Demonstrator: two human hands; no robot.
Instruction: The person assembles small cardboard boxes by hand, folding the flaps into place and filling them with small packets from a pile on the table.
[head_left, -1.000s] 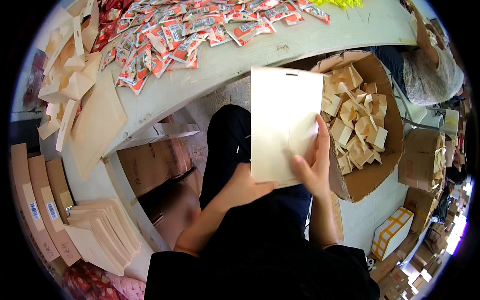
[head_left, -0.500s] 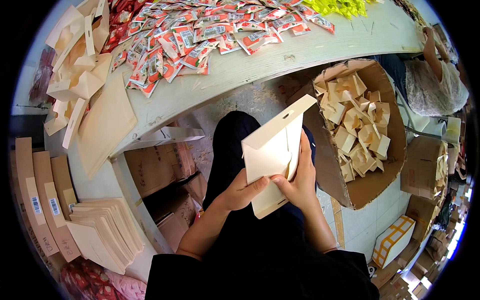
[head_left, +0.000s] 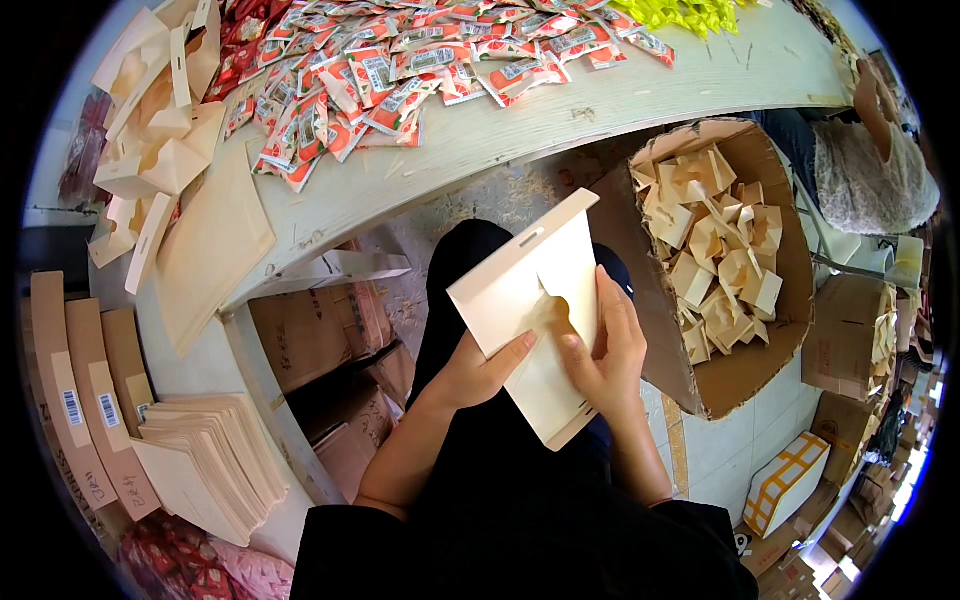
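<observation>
Your left hand and right hand grip the cream carton over your lap — seemingly part-folded (underside hidden). Flat cards remain stacked; shaped pieces lie in the box.

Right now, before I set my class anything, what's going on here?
A person handles a cream card piece. The left hand grips its left edge, the right hand the opposite edge, thumb beside a gap in its surface. Red-and-white packets lie heaped on the table ahead; an open carton of folded card pieces stands to the right.
</observation>
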